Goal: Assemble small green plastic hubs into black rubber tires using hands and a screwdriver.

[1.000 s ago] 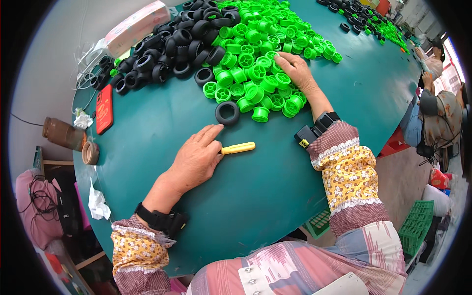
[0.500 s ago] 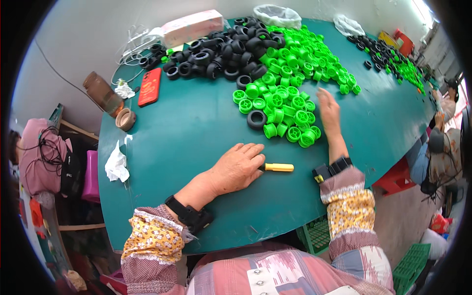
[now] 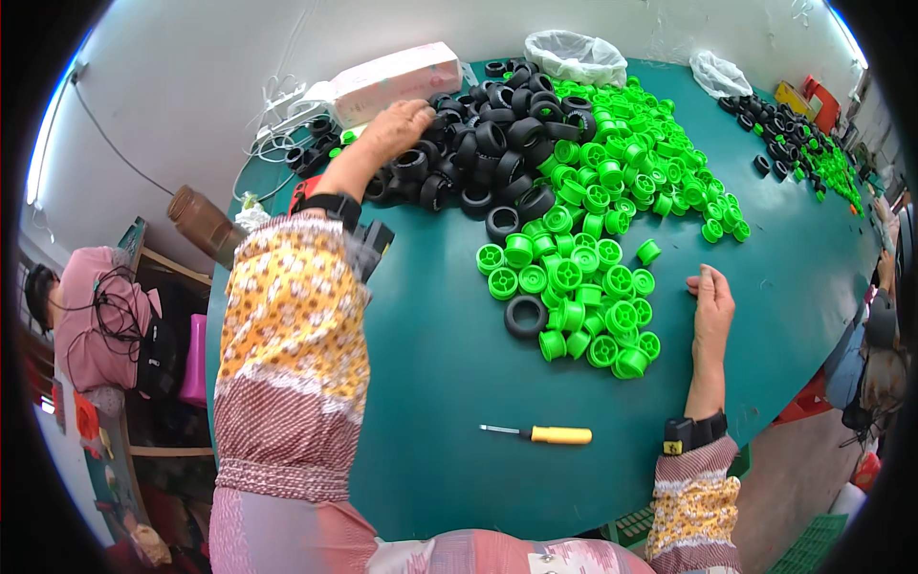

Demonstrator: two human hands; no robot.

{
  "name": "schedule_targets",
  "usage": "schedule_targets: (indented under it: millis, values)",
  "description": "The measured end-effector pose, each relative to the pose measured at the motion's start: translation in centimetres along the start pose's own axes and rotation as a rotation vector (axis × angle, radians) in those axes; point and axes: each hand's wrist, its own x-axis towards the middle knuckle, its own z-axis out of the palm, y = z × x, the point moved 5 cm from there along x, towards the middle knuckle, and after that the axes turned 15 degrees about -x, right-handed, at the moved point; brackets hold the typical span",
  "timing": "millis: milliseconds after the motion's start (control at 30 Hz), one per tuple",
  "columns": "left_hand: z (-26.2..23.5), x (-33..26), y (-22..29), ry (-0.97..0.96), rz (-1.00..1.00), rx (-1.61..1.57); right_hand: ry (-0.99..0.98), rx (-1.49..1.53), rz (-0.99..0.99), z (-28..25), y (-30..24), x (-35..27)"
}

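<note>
My left hand [image 3: 390,134] reaches over the left part of a heap of black toy tires [image 3: 492,139], its fingers extended at the tires and nothing visible in them. Held low over the table, my right hand [image 3: 712,311] is to the right of the green plastic wheel hubs [image 3: 569,273], apart from them, with loosely bent fingers and no object showing. A single black tire [image 3: 526,317] lies by the near hubs. Between my arms, a screwdriver [image 3: 560,435] with a yellow handle rests on the table, its shaft pointing left.
On the green table [image 3: 430,383], a pink-white box [image 3: 397,81] and a lined container [image 3: 577,57] stand behind the heaps. A brown jar [image 3: 203,222] and a partly covered red phone [image 3: 304,191] are at left. More tires and hubs [image 3: 798,143] lie far right, near other people.
My left hand has moved from beside the screwdriver, forward and left to the tire heap. My right hand has drawn back from the hubs. The view has shifted, and the screwdriver is now uncovered.
</note>
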Motion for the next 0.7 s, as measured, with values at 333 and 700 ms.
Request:
schedule_targets:
  millis: [333,700]
  values:
    - [4.0,5.2,-8.1,-0.198,-0.04,0.406,-0.034,-0.053,-0.004,0.5,-1.0,0.4]
    - [4.4,-0.9,-2.4,-0.157,0.239,0.383,0.034,-0.142,-0.049,1.0,-1.1,0.1]
